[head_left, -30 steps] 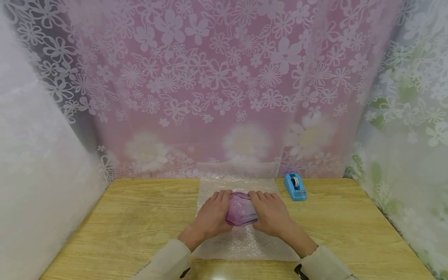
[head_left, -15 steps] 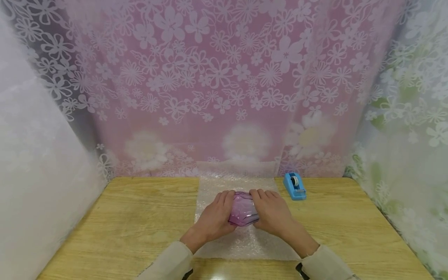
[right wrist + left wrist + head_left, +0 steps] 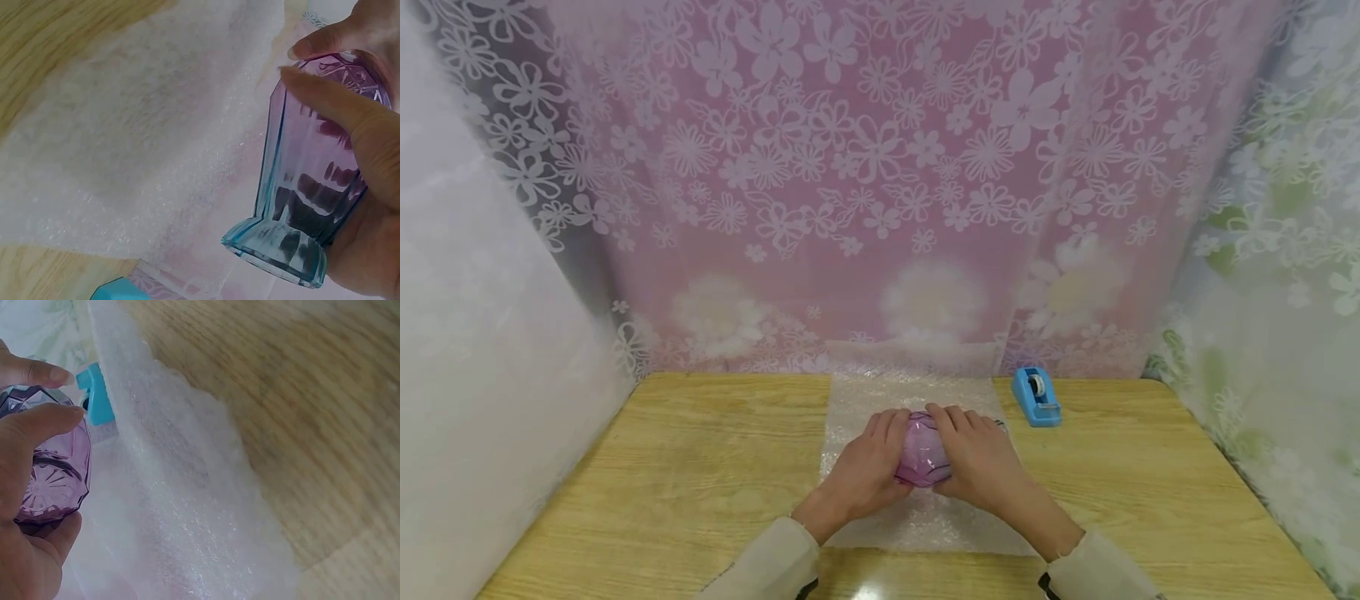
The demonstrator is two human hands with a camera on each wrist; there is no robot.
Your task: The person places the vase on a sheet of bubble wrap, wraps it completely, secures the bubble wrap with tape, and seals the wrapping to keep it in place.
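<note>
A faceted glass vase [image 3: 923,450], purple at its base and fading to blue-teal at a flared mouth, is held between both hands over the bubble wrap [image 3: 925,529]. My left hand [image 3: 868,462] grips its left side, thumb toward me. On the other side, my right hand [image 3: 985,458] curls round the glass. The vase [image 3: 312,162] lies tilted in the right wrist view, its flared end away from the fingers. Its rayed base [image 3: 53,490] shows in the left wrist view. In the head view the hands hide most of the body.
A blue tape dispenser [image 3: 1037,397] with a roll of tape stands at the table's back right. The bubble wrap runs over the back edge of the wooden table [image 3: 715,467]. Floral curtains [image 3: 880,167] hang behind and on both sides.
The vase has turned in the hands, so its base faces me more squarely and a bit of teal rim shows beyond the right hand. The left hand has shifted slightly right.
</note>
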